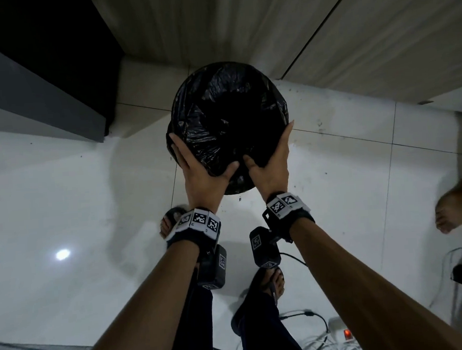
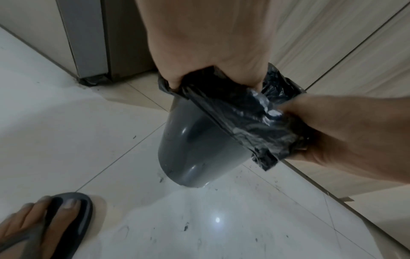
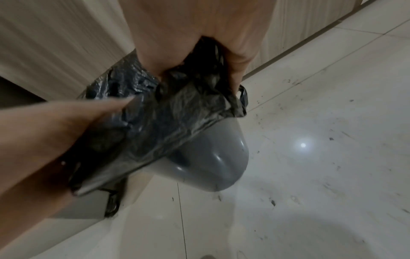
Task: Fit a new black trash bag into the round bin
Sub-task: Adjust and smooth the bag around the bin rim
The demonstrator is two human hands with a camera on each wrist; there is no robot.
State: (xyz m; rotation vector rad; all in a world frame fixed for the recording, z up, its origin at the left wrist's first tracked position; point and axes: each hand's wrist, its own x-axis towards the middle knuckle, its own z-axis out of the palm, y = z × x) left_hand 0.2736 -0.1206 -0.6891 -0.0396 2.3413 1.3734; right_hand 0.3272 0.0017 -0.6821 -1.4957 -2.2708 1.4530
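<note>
The thin, crinkly black trash bag point(image 1: 228, 115), light and slippery-looking, lines the round grey bin point(image 2: 195, 149) on the tiled floor point(image 1: 61, 186), its hem folded over the rim, where the left hand point(image 1: 199, 171) and right hand point(image 1: 271, 161) each clutch it.

- The black trash bag point(image 1: 228, 115) covered the round bin's point(image 2: 195, 149) rim in every view, and the head view showed none of the bin's grey wall.
- The left hand's point(image 1: 199, 171) fingertips were hidden behind the bag.
- The bag's inside was too dark to read.
- A bare foot point(image 1: 456, 208) was cut off by the right edge.
</note>
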